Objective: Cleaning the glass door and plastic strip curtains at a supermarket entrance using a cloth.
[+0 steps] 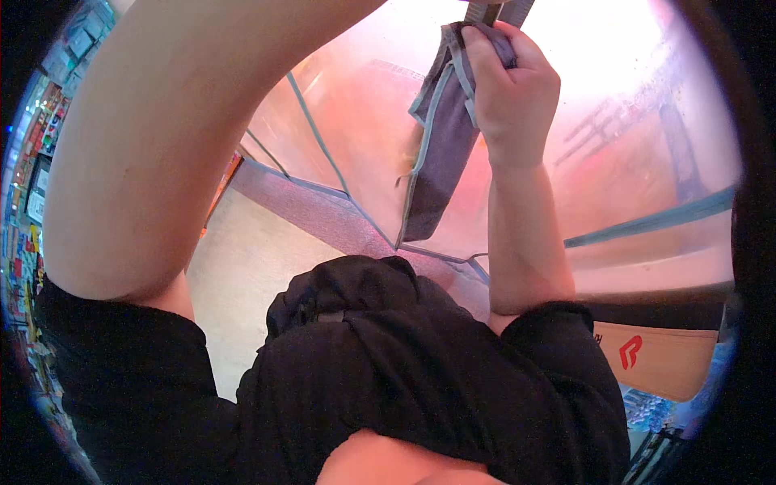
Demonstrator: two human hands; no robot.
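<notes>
My right hand (pixel 515 91) is closed on a grey cloth with light edging (pixel 445 145), whose long folded part hangs down. Just above the hand, ridged grey strips (pixel 518 11) reach the top edge of the picture; whether the hand touches them I cannot tell. Behind the cloth are pink-lit, shiny panels (pixel 376 121) with smears and grey-blue edges. My left forearm crosses the upper left and runs out over the top edge. The left hand is out of view, apart from a possible sliver of skin at the top edge.
A pale floor (pixel 260 242) lies below the panels, at the lower left. At the right is a tan board or box side with a red logo (pixel 661 357), beneath a dark band. Many colourful packaged goods (pixel 24 242) line the far left rim.
</notes>
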